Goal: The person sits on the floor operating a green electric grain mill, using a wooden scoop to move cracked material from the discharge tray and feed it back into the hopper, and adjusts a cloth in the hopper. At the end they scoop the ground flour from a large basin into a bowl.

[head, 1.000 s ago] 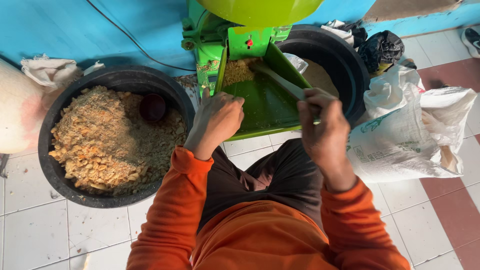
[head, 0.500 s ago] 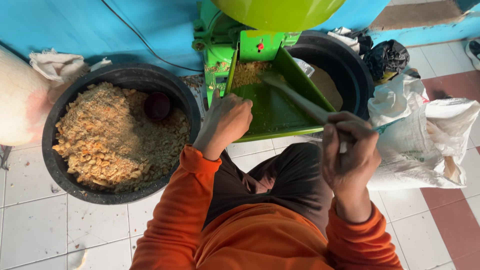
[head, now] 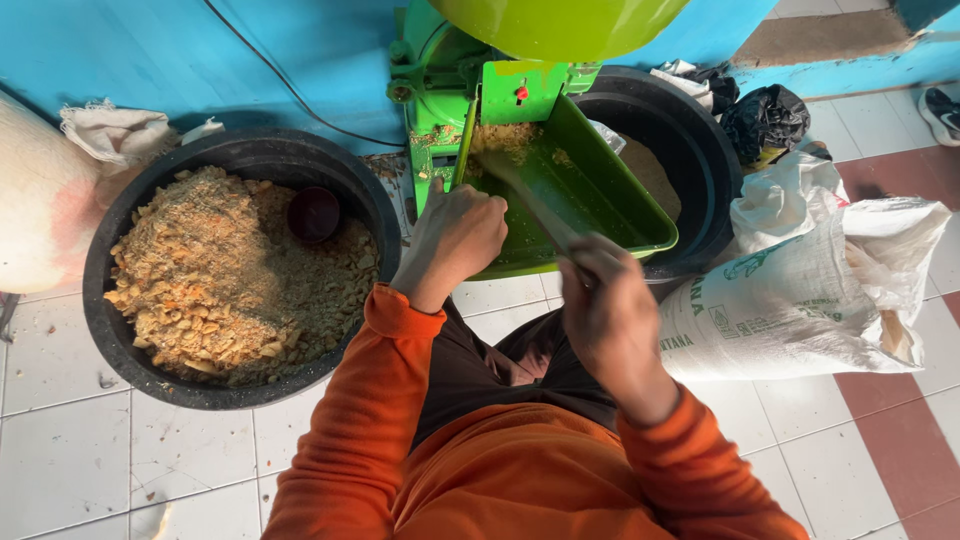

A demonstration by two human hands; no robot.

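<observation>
My left hand (head: 455, 238) rests closed on the near left edge of the green metal chute (head: 600, 195) of a green grinding machine (head: 470, 80). My right hand (head: 612, 310) grips a thin stick (head: 535, 200) whose far end reaches up the chute into a clump of crumbly brown feed (head: 500, 138) at the machine's outlet. The chute slopes down toward a black tub (head: 690, 150) on the right. A large black tub (head: 130, 330) on the left holds a heap of coarse brown feed (head: 220, 280) with a dark round scoop (head: 313, 213) in it.
A blue wall (head: 200, 50) runs behind the machine, with a black cable across it. White woven sacks (head: 800, 290) lie at the right, a pale sack (head: 40, 200) at the left. Black bags (head: 765, 120) sit behind the right tub. The floor is white and red tile.
My right hand has drawn back toward me and then pushed the stick's tip up the chute to the outlet. My left hand stays on the chute edge.
</observation>
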